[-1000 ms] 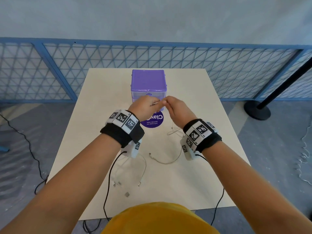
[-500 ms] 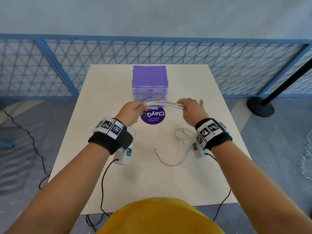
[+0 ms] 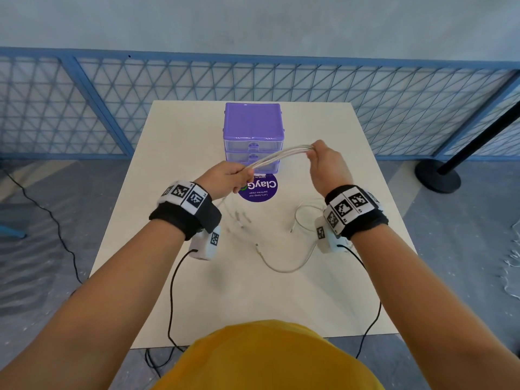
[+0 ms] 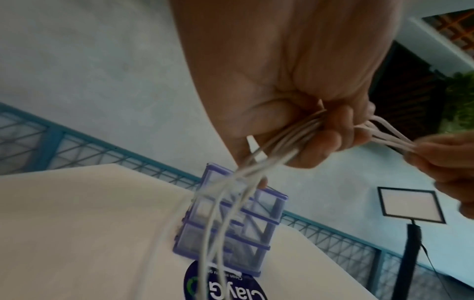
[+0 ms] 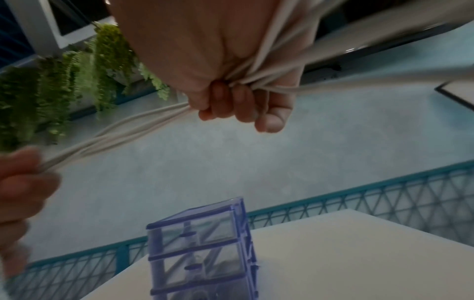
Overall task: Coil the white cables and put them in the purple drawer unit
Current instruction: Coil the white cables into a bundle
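A bundle of white cable strands (image 3: 277, 156) is stretched taut in the air between my two hands, in front of the purple drawer unit (image 3: 252, 128). My left hand (image 3: 225, 177) grips its lower left end, with loose tails (image 4: 218, 213) hanging blurred toward the table. My right hand (image 3: 323, 161) grips the higher right end; the strands (image 5: 123, 130) run out of its fist. The drawer unit (image 5: 202, 247) stands at the back middle of the table, all drawers closed. Another white cable (image 3: 284, 263) lies loose on the table below my right wrist.
A round purple sticker (image 3: 259, 188) lies just in front of the drawer unit. The cream table (image 3: 180, 153) is ringed by a blue mesh fence (image 3: 84, 108). A black post with a round base (image 3: 439, 175) stands on the floor at right. Black wrist-camera leads (image 3: 171, 299) trail over the near edge.
My hands went from touching in front of the drawers to wide apart, drawing the strands taut. Since half a second ago the right hand has risen, tilting the bundle up to the right.
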